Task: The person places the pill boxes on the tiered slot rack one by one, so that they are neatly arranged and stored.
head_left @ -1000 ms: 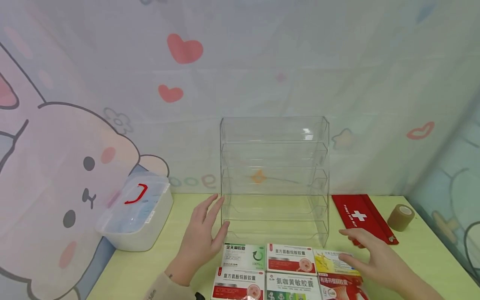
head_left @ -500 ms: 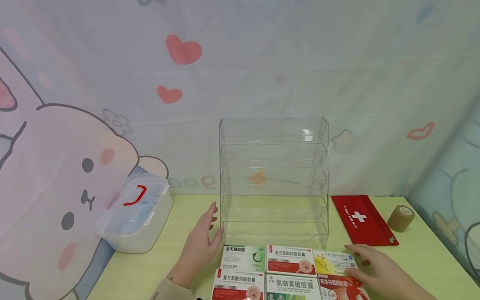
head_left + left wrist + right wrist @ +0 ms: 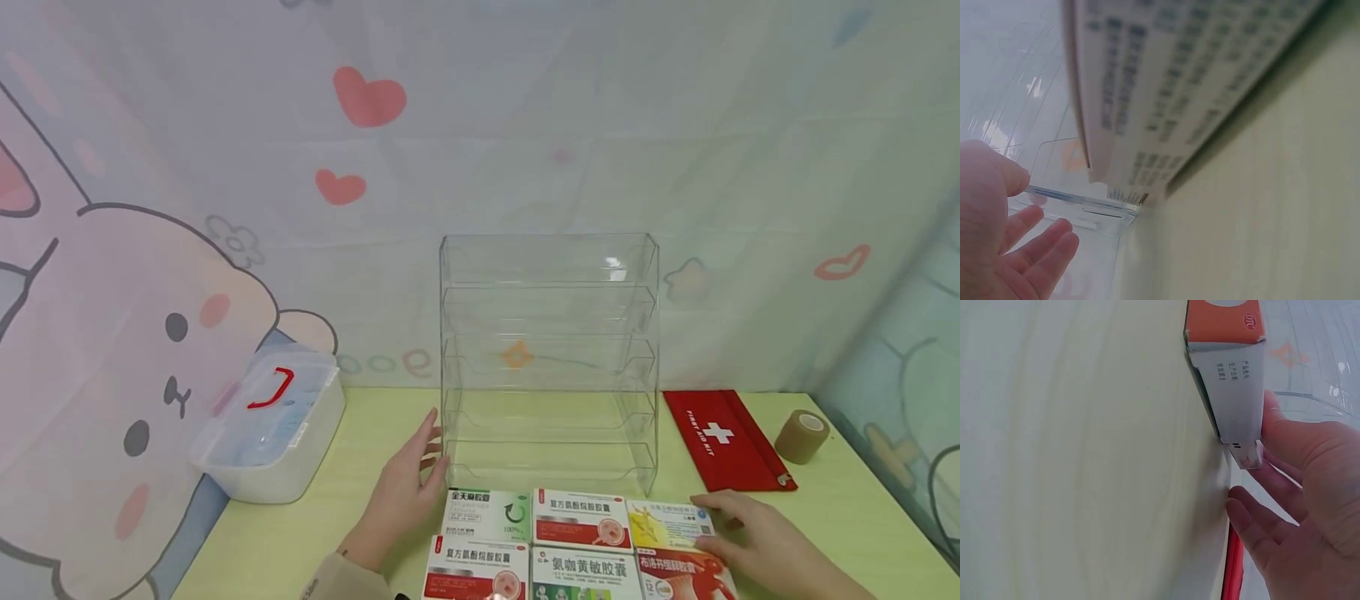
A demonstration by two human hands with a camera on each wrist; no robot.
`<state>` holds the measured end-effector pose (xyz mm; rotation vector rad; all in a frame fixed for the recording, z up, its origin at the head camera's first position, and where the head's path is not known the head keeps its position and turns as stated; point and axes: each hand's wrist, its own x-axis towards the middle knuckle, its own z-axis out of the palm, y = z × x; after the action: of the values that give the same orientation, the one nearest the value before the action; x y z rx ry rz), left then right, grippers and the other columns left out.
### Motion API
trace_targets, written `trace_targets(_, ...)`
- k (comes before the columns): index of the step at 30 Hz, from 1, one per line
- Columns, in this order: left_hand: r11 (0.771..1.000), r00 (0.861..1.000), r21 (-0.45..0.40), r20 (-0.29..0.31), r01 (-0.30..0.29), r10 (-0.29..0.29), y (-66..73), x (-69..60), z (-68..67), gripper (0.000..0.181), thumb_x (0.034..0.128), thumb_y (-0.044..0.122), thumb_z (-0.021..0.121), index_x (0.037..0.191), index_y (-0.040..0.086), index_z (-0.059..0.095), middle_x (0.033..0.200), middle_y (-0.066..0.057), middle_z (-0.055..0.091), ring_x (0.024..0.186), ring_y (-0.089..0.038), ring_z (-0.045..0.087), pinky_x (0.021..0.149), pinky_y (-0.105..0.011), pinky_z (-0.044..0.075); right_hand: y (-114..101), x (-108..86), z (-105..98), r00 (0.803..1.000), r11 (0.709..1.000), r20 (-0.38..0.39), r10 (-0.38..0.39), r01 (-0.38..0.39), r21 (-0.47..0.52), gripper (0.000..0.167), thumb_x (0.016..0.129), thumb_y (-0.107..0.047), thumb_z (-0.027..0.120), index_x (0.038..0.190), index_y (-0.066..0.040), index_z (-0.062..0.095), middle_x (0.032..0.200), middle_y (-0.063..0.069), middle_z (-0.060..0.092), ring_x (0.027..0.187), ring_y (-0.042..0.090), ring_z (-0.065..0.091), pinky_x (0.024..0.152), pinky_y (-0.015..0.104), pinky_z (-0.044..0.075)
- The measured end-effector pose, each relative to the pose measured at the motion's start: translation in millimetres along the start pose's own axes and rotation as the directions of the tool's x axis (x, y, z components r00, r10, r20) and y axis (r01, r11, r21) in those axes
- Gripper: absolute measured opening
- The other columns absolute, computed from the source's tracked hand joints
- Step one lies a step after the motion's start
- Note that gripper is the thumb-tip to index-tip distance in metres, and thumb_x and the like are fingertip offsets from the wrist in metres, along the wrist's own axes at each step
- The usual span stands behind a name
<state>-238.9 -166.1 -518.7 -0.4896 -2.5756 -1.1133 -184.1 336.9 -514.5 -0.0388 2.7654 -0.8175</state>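
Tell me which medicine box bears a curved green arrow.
The green-and-white box, the left one in the far row, nearest the left hand. None of the others shows such an arrow in view.

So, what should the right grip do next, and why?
I'd probably have the right grip bring thumb and forefinger together on the yellow-and-white box and ease it upward: their tips are already at its right end, and it lies flat just behind the red box. The left grip is off at the clear rack's side.
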Motion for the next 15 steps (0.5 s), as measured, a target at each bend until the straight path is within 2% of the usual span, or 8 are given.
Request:
trace_targets(3,1.0,1.0,-0.008,0.004,-0.003,0.003,0.6,0.2,-0.2,0.077,0.1074,0.007,0.067,0.174,0.008,0.029,0.155,-0.016,0.066,0.128,-0.032,0.075,0.107,-0.042,0.067,0,-0.2,1,1.0,0.998,-0.021,0.022,-0.021,0.055,0.092,0.077,-0.056,0.094,0.15,-0.011,0.064,0.138,0.008,0.073,0.111,0.016,0.069,0.088,0.05,0.074)
trace_targets(6,1.0,1.0,-0.006,0.004,-0.008,0.008,0.8,0.1,-0.4,0.076,0.1072,0.007,0.068,0.173,0.007,0.031,0.154,-0.016,0.066,0.127,-0.032,0.075,0.106,-0.041,0.068,-1,-1.1,1,0.998,0.992,-0.049,0.038,-0.032,0.119,0.085,0.077,-0.05,0.097,0.147,-0.01,0.067,0.136,0.008,0.073,0.107,0.015,0.071,0.086,0.045,0.075)
trace_targets(11,1.0,1.0,0.0,0.013,0.012,-0.012,-0.1,-0.5,-0.3,0.075,0.1077,0.009,0.068,0.173,0.007,0.032,0.156,-0.014,0.065,0.128,-0.029,0.075,0.107,-0.038,0.068,-2,-2.9,-4,0.993,0.99,-0.114,-0.019,0.035,0.138,0.056,0.086,-0.033,0.094,0.135,-0.011,0.075,0.131,0.009,0.074,0.101,0.013,0.073,0.088,0.04,0.074)
trace_targets(15,1.0,0.999,-0.011,0.023,0.023,-0.023,-0.7,-0.5,-0.4,0.075,0.1082,0.01,0.068,0.173,0.008,0.032,0.157,-0.014,0.065,0.13,-0.028,0.074,0.108,-0.037,0.067,-4,-5.3,-11,0.984,0.989,-0.169,-0.056,0.077,0.122,0.042,0.089,-0.024,0.092,0.128,-0.015,0.079,0.13,0.007,0.074,0.102,0.013,0.073,0.088,0.033,0.074)
